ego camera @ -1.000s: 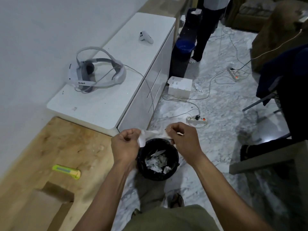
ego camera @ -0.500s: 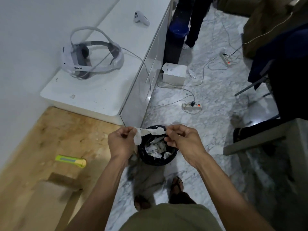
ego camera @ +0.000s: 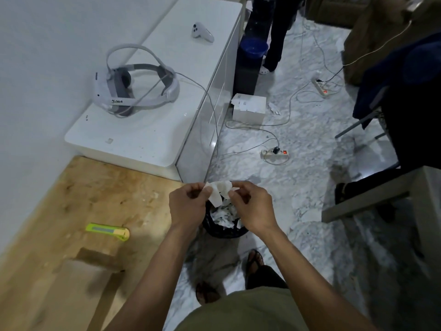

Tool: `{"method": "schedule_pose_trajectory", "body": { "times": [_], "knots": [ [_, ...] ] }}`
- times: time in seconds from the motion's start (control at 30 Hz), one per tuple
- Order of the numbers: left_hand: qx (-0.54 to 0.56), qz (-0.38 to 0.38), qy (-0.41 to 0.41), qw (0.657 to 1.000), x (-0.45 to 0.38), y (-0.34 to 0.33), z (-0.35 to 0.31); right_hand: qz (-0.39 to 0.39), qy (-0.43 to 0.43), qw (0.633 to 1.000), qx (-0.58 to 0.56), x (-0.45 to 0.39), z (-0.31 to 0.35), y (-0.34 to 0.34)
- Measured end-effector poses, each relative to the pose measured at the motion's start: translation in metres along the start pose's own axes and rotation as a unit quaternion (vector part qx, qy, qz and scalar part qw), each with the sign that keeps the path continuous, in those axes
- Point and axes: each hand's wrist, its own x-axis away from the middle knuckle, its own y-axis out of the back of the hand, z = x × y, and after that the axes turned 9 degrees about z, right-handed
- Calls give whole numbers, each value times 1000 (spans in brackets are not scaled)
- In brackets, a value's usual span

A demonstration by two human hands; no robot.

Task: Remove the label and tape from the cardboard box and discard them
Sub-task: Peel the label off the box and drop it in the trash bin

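Note:
A crumpled white strip of label and tape point(ego camera: 218, 191) hangs between my two hands, right above a black waste bin point(ego camera: 223, 231) on the marble floor. My left hand point(ego camera: 188, 206) pinches its left end and my right hand point(ego camera: 250, 206) pinches its right end. The bin holds several white paper scraps point(ego camera: 223, 216). The brown cardboard box point(ego camera: 78, 283) lies flat at the lower left on the wooden table point(ego camera: 78, 194).
A yellow-green utility knife point(ego camera: 108, 231) lies on the wooden table. Behind it a white cabinet point(ego camera: 152, 130) carries a headset point(ego camera: 136, 91) and a controller point(ego camera: 201, 32). Cables, power strips point(ego camera: 274, 154) and a white box point(ego camera: 249, 107) lie on the floor. A person stands at the back.
My hands have come closer together, so the strip that was stretched between them now bunches up above the bin. The view has tilted further down.

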Motion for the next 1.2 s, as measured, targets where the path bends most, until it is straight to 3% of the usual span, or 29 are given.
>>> {"method": "schedule_pose_trajectory", "body": {
  "times": [0.2, 0.3, 0.43, 0.5, 0.73, 0.97, 1.2],
  "knots": [
    [-45, -27, 17, 998, -14, -11, 1, -23, 3, 998, 62, -20, -13, 12],
    [-97, -57, 15, 994, -16, -25, -4, -36, -19, 999, 26, -32, -18, 26],
    [-100, -165, 39, 980, -36, 1, 0, -145, -97, 981, -85, -52, -42, 78],
    [-118, -165, 29, 979, -46, 19, 4, -155, -128, 972, -122, -61, -57, 114],
    [-130, -127, 63, 981, -52, -30, 9, -25, -91, 995, 17, -77, -73, 110],
    [-168, -98, 120, 974, -53, -71, 21, 89, -72, 987, 112, -90, -91, 75],
    [-211, -96, 155, 961, -73, -92, 49, 103, -96, 984, 106, -123, -102, 59]
  ]
}}
